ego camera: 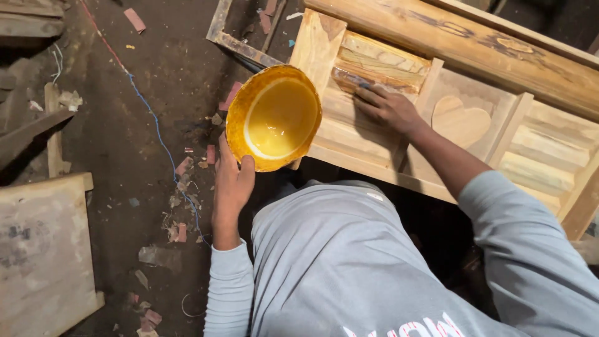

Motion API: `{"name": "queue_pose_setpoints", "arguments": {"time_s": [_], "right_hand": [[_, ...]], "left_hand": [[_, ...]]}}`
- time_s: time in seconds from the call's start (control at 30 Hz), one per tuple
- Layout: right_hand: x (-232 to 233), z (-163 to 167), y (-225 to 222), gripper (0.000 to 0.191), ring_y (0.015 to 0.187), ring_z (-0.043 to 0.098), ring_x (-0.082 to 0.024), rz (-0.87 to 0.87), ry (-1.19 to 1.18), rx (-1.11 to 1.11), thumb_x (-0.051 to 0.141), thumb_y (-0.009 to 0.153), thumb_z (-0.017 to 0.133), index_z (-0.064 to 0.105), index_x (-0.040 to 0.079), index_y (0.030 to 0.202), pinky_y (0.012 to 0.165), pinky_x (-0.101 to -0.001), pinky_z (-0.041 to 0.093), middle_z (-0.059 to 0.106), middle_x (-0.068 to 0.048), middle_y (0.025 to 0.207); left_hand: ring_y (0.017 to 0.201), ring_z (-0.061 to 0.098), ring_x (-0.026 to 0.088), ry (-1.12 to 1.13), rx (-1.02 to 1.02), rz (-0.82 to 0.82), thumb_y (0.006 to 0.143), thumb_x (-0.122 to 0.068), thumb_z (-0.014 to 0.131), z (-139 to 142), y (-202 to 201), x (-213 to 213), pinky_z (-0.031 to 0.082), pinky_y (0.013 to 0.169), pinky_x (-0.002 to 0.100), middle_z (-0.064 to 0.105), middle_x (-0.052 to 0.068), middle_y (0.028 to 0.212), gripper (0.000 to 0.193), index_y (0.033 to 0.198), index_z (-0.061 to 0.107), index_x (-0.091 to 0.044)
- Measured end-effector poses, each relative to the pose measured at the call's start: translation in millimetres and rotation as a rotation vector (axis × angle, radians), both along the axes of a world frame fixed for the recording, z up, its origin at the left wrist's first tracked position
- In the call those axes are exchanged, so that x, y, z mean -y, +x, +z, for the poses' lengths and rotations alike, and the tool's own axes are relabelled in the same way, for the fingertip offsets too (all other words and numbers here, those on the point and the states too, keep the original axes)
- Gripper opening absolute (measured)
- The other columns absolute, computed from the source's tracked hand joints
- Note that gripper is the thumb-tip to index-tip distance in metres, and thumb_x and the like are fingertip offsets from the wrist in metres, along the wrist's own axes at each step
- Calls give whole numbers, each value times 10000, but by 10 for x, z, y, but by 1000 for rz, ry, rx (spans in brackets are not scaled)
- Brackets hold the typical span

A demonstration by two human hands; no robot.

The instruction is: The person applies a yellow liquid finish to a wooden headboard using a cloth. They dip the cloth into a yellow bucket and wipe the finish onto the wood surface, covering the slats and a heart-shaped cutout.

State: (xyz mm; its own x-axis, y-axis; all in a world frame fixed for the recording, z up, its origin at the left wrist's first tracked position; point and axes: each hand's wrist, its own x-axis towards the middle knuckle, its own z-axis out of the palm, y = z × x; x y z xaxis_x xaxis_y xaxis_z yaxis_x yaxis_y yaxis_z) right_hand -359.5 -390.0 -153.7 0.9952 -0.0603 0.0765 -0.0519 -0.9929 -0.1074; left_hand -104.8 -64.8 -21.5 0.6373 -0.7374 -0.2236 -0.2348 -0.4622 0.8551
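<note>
Your left hand (232,184) grips the yellow bowl (273,117) by its rim, tilted beside the wooden panel (437,118) to keep it within reach, while your right hand (388,107) presses flat, fingers together, onto 1 slat.

Grey long-sleeved shirt, white lettering, bare hands (232,181).

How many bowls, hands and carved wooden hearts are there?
Yellow bowl, held by the left hand: 1
Hands, left hand and right hand: 2
Carved wooden heart on the wooden panel: 1
Total: 4
</note>
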Motion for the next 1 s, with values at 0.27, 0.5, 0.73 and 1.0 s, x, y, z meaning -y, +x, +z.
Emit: {"name": "queue_pose_setpoints", "arguments": {"time_s": [0.27, 0.5, 0.73, 1.0], "right_hand": [[-137, -160, 871, 248, 1102, 665, -346, -604, 438, 422, 85, 902, 711, 750, 93, 1147, 938, -444, 544, 729, -120, 1194], [-164, -110, 1125, 276, 1043, 667, -380, -619, 400, 343, -27, 801, 703, 746, 84, 1050, 910, -460, 546, 737, -137, 1091], [-278, -14, 785, 276, 994, 687, -348, -369, 436, 332, 9, 837, 733, 781, 125, 1082, 853, -443, 556, 745, -115, 1132], [-290, -237, 1091, 372, 1103, 665, -324, -659, 432, 454, 3, 801, 710, 786, 102, 1152, 948, -406, 562, 740, -125, 1193]], "left_hand": [[1310, 539, 484, 6, 19, -10, 935, -175, 491, -24, 0, 33, 365, 1138, 544, 562, 295, 1414, 643, 1538, 332, -18], [1324, 516, 513, -20, -8, 63, 973, -270, 484, -161, -47, -33, 422, 1087, 538, 540, 317, 1440, 684, 1568, 275, -7], [1324, 493, 534, 11, 6, 34, 959, -293, 498, -207, 33, -61, 402, 1101, 548, 522, 330, 1446, 722, 1573, 259, 0], [1339, 501, 526, 16, -27, 32, 952, -274, 501, -197, 63, -30, 420, 1105, 532, 520, 327, 1461, 717, 1571, 263, 0]]}}
